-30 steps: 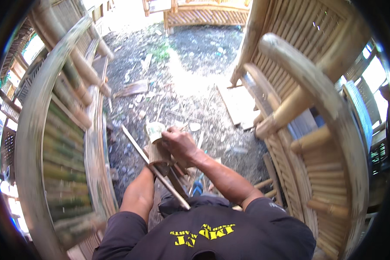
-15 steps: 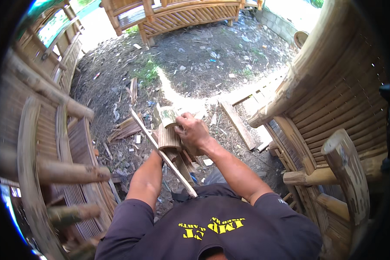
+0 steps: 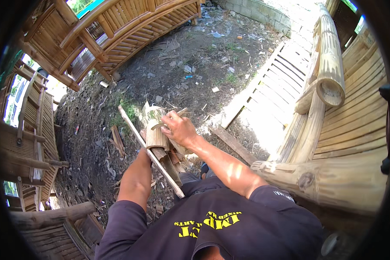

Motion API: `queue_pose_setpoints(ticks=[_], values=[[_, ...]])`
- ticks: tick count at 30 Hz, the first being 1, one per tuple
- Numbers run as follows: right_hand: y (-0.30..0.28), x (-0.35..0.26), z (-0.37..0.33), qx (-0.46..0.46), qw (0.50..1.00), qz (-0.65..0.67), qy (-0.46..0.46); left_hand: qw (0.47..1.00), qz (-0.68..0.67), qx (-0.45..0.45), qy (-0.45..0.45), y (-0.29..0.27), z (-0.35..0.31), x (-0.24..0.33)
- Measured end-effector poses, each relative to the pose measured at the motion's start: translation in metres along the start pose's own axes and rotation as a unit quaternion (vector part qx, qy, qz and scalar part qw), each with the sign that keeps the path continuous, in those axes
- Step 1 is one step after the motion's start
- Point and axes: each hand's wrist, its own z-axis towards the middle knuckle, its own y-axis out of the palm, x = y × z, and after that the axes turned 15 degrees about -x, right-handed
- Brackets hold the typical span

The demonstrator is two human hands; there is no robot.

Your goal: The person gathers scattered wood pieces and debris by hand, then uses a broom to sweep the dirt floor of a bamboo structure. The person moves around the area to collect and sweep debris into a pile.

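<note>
The left hand is out of sight behind the long stick (image 3: 149, 149) and the bamboo pieces (image 3: 157, 138), so its grip cannot be told. Toward the far edge of the ground (image 3: 160, 73), pale scraps (image 3: 187, 69) are too small to name; the bench (image 3: 130, 32) at its far left corner runs out past the top of view, and the thick pole (image 3: 320, 184) along its right edge is cut off by the dark rim.

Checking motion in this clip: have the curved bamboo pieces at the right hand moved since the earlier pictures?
Yes. Judged against the slatted bamboo bench, the curved bamboo pieces have come forward, toward it: the gap between them looks smaller now.
</note>
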Motion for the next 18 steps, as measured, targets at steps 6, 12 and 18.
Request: queue_pose_setpoints(ticks=[6, 12, 18], values=[[-0.072, 0.125, 0.133, 0.118, 0.992, -0.02, 0.038, 0.995, 0.067, -0.005, -0.069, -0.008, 0.216, 0.078], [-0.148, 0.292, 0.28, 0.153, 0.983, 0.007, 0.102, 0.991, -0.004, -0.06, -0.12, -0.04, 0.469, 0.123], [-0.261, 0.46, 0.411, 0.182, 0.963, 0.0, 0.196, 0.976, 0.021, -0.127, -0.174, -0.086, 0.748, 0.142]])
